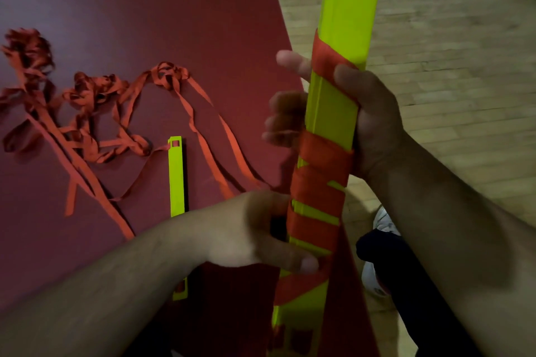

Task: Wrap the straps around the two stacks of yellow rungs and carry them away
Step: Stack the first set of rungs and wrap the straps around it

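Right hand (365, 122) is gripping the stiff, light-looking stack of flat yellow plastic rungs (336, 101) at frame centre-right, left hand (261, 238) is pinching soft red fabric strap (316, 191) lower down.

no readable text, labels, brands, numbers or signs on anything in view

Both bare forearms reach forward. The right grip (368, 116) sits higher, fingers curled round the stack of rungs (345, 23), fingertips showing past its left edge. The left grip (252, 229), blurred, clasps it lower, thumb across the front.
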The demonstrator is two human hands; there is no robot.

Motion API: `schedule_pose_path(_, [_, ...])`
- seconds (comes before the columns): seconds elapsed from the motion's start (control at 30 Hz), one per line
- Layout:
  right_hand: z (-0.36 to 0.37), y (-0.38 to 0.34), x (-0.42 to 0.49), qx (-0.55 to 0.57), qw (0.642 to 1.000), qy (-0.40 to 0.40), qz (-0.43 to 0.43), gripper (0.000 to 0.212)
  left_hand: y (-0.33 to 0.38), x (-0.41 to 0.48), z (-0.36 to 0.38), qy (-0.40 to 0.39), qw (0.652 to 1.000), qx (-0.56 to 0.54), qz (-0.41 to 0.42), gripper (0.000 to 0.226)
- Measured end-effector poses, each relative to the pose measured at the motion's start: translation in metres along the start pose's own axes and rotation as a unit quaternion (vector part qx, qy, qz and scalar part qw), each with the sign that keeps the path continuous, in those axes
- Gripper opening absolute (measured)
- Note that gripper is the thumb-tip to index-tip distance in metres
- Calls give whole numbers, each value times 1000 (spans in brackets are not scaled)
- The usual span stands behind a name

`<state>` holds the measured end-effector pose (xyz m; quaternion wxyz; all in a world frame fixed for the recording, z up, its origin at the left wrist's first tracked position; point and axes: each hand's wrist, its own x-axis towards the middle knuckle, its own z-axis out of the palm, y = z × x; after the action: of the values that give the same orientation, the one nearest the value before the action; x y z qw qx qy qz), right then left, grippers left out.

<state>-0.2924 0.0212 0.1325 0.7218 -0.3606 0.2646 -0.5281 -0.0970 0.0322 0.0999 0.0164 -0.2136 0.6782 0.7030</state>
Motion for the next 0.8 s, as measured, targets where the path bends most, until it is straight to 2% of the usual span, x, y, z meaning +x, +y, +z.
schedule_pose_path(0.03, [2, -1, 0, 2, 1000, 0, 6, 52, -1, 1, -1, 1, 1000, 15, -2, 28])
schedule_pose_path(0.1, [6, -2, 1, -14, 999, 48, 10, 30, -4, 3, -4, 19, 997, 77, -7, 24])
schedule_pose_path(0.17, [8, -2, 3, -40, 994, 98, 8, 18, -10, 5, -7, 54, 986, 155, -23, 20])
schedule_pose_path(0.27, [8, 4, 7, -103, 976, 191, -4, 2, -20, 9, -9, 76, 972, 216, -51, 34])
schedule_pose_path(0.4, [4, 12, 12, -166, 938, 303, -40, 16, -25, 12, -10, 85, 953, 281, -79, 38])
schedule_pose_path(0.5, [0, 13, 15, -186, 920, 342, -54, 18, -27, 11, -13, 85, 930, 341, -108, 34])
schedule_pose_path(0.6, [-3, 11, 17, -214, 907, 358, -60, 13, -28, 9, -16, 91, 896, 418, -121, 50])
schedule_pose_path(0.73, [-2, 9, 18, -223, 894, 381, -68, 15, -24, 6, -14, 91, 914, 379, -114, 51])
schedule_pose_path(0.8, [-3, 10, 18, -234, 887, 390, -72, 14, -24, 7, -7, 133, 902, 399, -98, 59])
